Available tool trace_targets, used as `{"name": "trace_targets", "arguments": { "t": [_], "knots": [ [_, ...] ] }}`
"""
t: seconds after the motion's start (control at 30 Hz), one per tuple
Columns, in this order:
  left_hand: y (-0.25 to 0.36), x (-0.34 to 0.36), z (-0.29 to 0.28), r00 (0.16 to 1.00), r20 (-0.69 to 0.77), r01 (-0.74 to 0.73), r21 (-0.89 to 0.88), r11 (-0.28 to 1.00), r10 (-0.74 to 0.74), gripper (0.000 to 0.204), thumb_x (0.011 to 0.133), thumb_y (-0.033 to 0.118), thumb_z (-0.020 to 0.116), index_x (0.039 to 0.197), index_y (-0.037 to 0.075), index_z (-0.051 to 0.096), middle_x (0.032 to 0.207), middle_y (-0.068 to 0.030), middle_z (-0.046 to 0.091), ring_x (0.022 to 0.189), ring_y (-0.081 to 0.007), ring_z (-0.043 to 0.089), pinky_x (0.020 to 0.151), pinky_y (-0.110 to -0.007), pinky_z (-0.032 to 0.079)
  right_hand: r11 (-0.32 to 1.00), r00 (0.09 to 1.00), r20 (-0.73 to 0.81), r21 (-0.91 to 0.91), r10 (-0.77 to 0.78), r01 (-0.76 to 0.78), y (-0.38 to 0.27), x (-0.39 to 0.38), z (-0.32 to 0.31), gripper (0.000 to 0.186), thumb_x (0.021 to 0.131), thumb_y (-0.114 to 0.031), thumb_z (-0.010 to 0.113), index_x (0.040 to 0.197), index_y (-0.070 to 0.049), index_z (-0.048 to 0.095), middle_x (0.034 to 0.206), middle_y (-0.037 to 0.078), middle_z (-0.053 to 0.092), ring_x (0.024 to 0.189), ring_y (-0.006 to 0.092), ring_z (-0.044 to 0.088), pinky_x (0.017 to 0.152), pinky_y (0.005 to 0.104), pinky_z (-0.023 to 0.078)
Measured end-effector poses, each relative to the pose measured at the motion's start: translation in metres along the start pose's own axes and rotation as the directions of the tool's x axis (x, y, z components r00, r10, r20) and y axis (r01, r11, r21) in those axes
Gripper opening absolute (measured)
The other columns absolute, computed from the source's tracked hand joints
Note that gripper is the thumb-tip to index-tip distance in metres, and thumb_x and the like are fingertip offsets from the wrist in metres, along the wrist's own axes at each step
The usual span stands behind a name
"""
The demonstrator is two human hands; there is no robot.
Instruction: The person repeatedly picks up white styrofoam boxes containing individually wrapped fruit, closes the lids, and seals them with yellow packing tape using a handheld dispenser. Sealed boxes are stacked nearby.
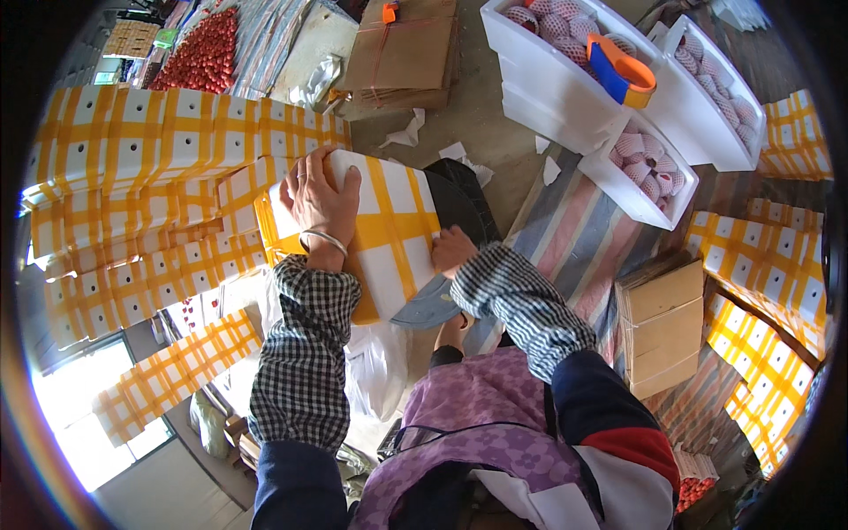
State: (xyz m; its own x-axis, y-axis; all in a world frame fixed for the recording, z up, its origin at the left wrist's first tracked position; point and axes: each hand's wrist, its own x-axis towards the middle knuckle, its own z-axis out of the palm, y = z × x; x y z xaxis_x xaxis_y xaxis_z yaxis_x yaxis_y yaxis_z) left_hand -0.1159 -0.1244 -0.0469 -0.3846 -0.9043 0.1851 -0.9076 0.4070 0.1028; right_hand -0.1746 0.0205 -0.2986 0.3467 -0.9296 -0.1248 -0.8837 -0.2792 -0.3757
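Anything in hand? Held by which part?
A yellow-taped white foam box: left hand over its upper-left edge, right hand curled at its right edge. Can't tell whether the right fingers pinch anything.

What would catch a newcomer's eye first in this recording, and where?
Probably the white box crossed with yellow tape, just left of centre, with the left hand spread on it and the right hand at its right side. Next, the stacked taped boxes along the left, and the orange-and-blue tape dispenser by the open white boxes at upper right. The bright red heap at upper left also stands out.
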Motion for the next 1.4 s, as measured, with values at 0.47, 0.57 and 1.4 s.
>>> {"name": "trace_targets", "arguments": {
  "t": [0.47, 0.57, 1.4],
  "knots": [
    [-0.010, -0.003, 0.003, 1.000, 0.028, -0.014, -0.001, 1.000, 0.014, 0.043, 0.072, 0.034, 0.054, 0.111, 0.016, 0.049, 0.112, -0.0052, 0.051, 0.114, -0.0223, 0.039, 0.101, -0.042, 0.014, -0.139, 0.519, 0.220, 0.972, 0.826, -0.190, -0.070, 0.015, 0.060, 0.045, 0.090, -0.035, 0.033, 0.119, -0.001, 0.039, 0.118, 0.020, 0.042, 0.109, 0.0293, 0.041, 0.090, 0.0390, 0.035],
    [-0.013, -0.004, -0.004, 1.000, 0.013, 0.024, 0.027, 0.999, -0.024, 0.043, 0.072, 0.033, 0.055, 0.111, 0.016, 0.049, 0.112, -0.0048, 0.052, 0.114, -0.0219, 0.039, 0.100, -0.042, 0.014, -0.021, 0.547, 0.324, 0.873, 0.772, -0.488, -0.080, -0.019, 0.041, 0.030, 0.087, -0.026, 0.041, 0.102, -0.001, 0.049, 0.112, 0.016, 0.051, 0.096, 0.0286, 0.051, 0.082, 0.0408, 0.043],
    [-0.023, 0.002, 0.006, 0.993, 0.006, 0.114, 0.007, 0.993, -0.114, 0.046, 0.073, 0.037, 0.052, 0.113, 0.014, 0.049, 0.117, -0.0047, 0.050, 0.115, -0.0238, 0.038, 0.099, -0.041, 0.016, 0.557, 0.927, -0.178, 0.829, 0.329, -0.039, -0.067, -0.034, -0.017, 0.021, 0.083, -0.023, 0.049, 0.085, -0.007, 0.063, 0.075, 0.010, 0.063, 0.070, 0.0249, 0.060, 0.069, 0.0346, 0.047]
  ]
}}
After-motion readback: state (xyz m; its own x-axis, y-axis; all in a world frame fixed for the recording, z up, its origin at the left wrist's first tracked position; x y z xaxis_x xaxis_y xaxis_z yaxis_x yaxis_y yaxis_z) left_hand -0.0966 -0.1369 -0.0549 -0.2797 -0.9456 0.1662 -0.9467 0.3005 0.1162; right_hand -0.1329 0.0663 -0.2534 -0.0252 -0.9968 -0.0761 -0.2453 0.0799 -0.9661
